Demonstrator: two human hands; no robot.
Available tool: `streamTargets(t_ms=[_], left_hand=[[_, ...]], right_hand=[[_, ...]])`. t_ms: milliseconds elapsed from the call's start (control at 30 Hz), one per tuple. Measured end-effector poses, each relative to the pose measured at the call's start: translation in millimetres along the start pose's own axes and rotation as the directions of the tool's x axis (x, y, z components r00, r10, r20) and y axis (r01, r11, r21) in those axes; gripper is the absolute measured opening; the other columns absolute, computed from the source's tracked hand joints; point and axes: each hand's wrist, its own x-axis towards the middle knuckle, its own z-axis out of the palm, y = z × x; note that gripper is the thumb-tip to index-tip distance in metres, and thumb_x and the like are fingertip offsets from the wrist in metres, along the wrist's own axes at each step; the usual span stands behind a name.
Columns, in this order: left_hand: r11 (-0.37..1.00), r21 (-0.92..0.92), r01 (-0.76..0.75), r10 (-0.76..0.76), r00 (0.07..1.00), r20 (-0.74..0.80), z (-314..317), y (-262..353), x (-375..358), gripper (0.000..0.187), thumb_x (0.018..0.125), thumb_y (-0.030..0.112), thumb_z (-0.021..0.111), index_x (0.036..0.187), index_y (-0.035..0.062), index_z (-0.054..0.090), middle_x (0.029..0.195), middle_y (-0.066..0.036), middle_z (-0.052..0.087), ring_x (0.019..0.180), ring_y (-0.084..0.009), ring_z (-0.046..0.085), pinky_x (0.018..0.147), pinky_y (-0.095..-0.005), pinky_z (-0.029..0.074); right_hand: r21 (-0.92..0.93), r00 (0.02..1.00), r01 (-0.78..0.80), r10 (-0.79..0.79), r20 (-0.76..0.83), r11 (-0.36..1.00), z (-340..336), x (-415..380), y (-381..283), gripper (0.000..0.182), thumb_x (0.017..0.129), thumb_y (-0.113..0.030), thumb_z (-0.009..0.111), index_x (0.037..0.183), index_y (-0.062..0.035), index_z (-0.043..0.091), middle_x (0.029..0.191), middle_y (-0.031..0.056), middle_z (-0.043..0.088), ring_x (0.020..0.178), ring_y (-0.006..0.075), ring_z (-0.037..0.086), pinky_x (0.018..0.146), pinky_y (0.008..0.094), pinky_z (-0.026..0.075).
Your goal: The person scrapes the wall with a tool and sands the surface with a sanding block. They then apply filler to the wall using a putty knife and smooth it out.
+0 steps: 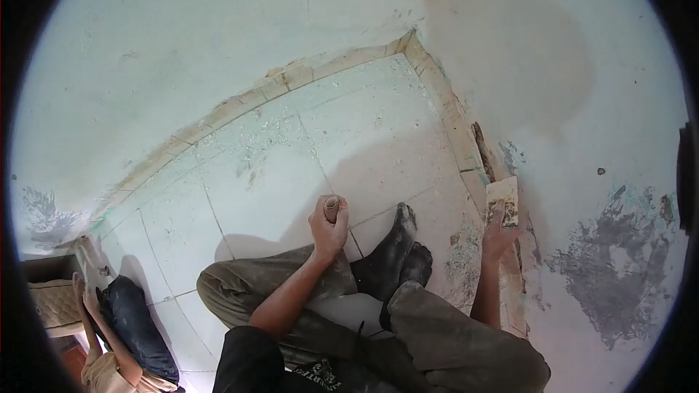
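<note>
My left hand is closed around a rolled-up brown sheet, its spiral end pointing up, above the floor in front of my crossed legs. At the right, my right hand grips a flat cream rectangular piece with dark stains on its face. That piece is at the wall's base, overlapping the beige skirting in this view. Just above it, a dark broken gap runs along the skirting's upper edge.
Dusty white floor tiles lie ahead, scattered with crumbs near the corner. My dark, dusty socks are between my hands. The right wall has a grey rough patch. Another person's arms and dark-clothed leg are at lower left, beside a quilted tan item.
</note>
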Motion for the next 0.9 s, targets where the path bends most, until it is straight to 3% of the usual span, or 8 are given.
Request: streamTargets(t_ms=[100, 167, 267, 367, 467, 700, 767, 900], left_hand=[[0.999, -0.018, 0.028, -0.028, 1.0, 0.012, -1, 2, 0, 0.008, 0.086, 0.009, 0.06, 0.086, 0.0018, 0.055, 0.07, -0.009, 0.057, 0.063, -0.0132, 0.054, 0.061, -0.0288, 0.045], [0.999, -0.028, 0.02, -0.02, 1.0, 0.007, 0, 3, 0, 0.008, 0.086, 0.009, 0.059, 0.086, 0.0017, 0.055, 0.07, -0.008, 0.057, 0.063, -0.0132, 0.054, 0.061, -0.0289, 0.045], [1.0, -0.028, 0.0, 0.0, 1.0, -0.001, 2, 1, 0, 0.008, 0.085, 0.009, 0.059, 0.086, 0.0017, 0.055, 0.07, -0.008, 0.057, 0.062, -0.0133, 0.053, 0.061, -0.0292, 0.045], [1.0, -0.008, -0.015, 0.015, 1.0, -0.002, 2, 3, 1, 0.008, 0.085, 0.009, 0.059, 0.086, 0.0019, 0.055, 0.069, -0.008, 0.057, 0.062, -0.0136, 0.053, 0.061, -0.0295, 0.045], [1.0, -0.019, -0.002, 0.002, 1.0, -0.003, 2, 3, 1, 0.008, 0.085, 0.009, 0.06, 0.086, 0.0022, 0.056, 0.069, -0.008, 0.057, 0.062, -0.014, 0.054, 0.062, -0.0298, 0.045], [1.0, -0.024, 0.015, -0.014, 1.0, 0.012, 0, 3, 1, 0.008, 0.086, 0.01, 0.059, 0.087, 0.0023, 0.056, 0.07, -0.009, 0.059, 0.063, -0.0146, 0.055, 0.062, -0.03, 0.045], [1.0, -0.014, 0.017, -0.017, 1.0, 0.006, 1, 2, 1, 0.008, 0.085, 0.01, 0.059, 0.087, 0.0024, 0.056, 0.07, -0.009, 0.059, 0.063, -0.0149, 0.055, 0.062, -0.03, 0.045], [1.0, -0.008, 0.014, -0.014, 1.0, 0.013, 1, 2, 1, 0.008, 0.085, 0.01, 0.06, 0.087, 0.0024, 0.056, 0.071, -0.009, 0.059, 0.064, -0.0158, 0.056, 0.062, -0.0301, 0.046]], right_hand=[[-0.095, 0.991, 0.084, -0.094, -0.099, 0.992, 1, 0, 6, 0.042, 0.087, -0.018, 0.064, 0.113, 0.0122, 0.052, 0.107, 0.018, 0.061, 0.095, 0.0252, 0.059, 0.085, 0.0343, 0.045], [-0.009, 0.994, -0.106, 0.106, 0.021, 0.994, -1, -1, -5, 0.037, 0.088, -0.017, 0.062, 0.111, 0.0112, 0.055, 0.107, 0.0178, 0.062, 0.095, 0.0238, 0.059, 0.085, 0.0335, 0.045], [0.034, 0.962, -0.194, 0.184, 0.201, 0.98, -5, 0, 3, 0.056, 0.087, -0.025, 0.065, 0.121, 0.0135, 0.044, 0.114, 0.0203, 0.057, 0.101, 0.0263, 0.056, 0.088, 0.0351, 0.043], [0.022, 0.954, -0.188, 0.177, 0.24, 0.982, -8, -2, 5, 0.052, 0.087, -0.025, 0.065, 0.118, 0.0128, 0.048, 0.111, 0.0197, 0.059, 0.098, 0.0258, 0.057, 0.087, 0.0349, 0.044], [0.022, 0.981, -0.114, 0.109, 0.159, 0.993, -3, -3, -3, 0.031, 0.088, -0.015, 0.062, 0.102, 0.0114, 0.06, 0.097, 0.016, 0.066, 0.085, 0.0206, 0.062, 0.077, 0.0322, 0.047], [0.016, 0.988, -0.092, 0.089, 0.125, 0.996, -4, -4, -3, 0.029, 0.087, -0.015, 0.063, 0.101, 0.0114, 0.061, 0.096, 0.0156, 0.066, 0.084, 0.0193, 0.062, 0.076, 0.0322, 0.047], [0.023, 0.947, -0.213, 0.2, 0.253, 0.977, -9, -2, 3, 0.052, 0.086, -0.026, 0.066, 0.118, 0.0113, 0.049, 0.113, 0.02, 0.059, 0.1, 0.026, 0.057, 0.088, 0.0349, 0.043], [-0.01, 0.95, -0.197, 0.194, 0.244, 0.98, -9, -5, 0, 0.054, 0.087, -0.026, 0.065, 0.12, 0.0118, 0.047, 0.114, 0.0204, 0.058, 0.1, 0.0257, 0.057, 0.088, 0.0349, 0.043]])
